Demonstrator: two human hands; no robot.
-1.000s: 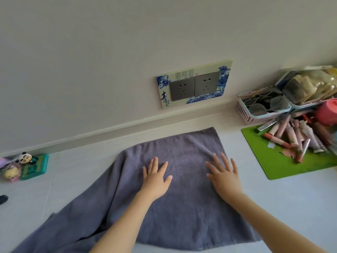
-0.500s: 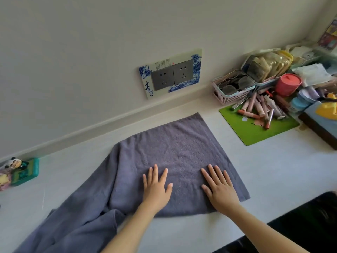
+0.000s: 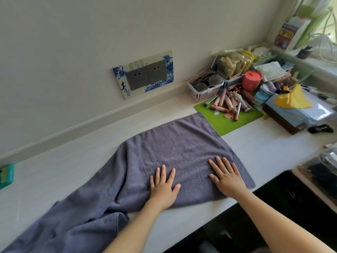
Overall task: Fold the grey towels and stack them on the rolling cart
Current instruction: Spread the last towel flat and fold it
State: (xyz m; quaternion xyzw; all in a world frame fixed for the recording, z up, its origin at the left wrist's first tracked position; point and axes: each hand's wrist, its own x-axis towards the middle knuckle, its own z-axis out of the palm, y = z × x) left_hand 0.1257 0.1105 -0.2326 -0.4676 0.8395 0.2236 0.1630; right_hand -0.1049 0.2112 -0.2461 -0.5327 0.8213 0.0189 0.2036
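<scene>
Towel [image 3: 175, 152] lies on the counter [image 3: 63, 172], its left end bunched toward the near-left corner. Left hand [image 3: 163, 189] and right hand [image 3: 228, 178] rest flat on its near part, side by side. Mat [image 3: 235, 121] touches the towel's far-right corner; basket [image 3: 204, 88] behind mat. Wall socket [image 3: 145, 75] behind the towel.
</scene>
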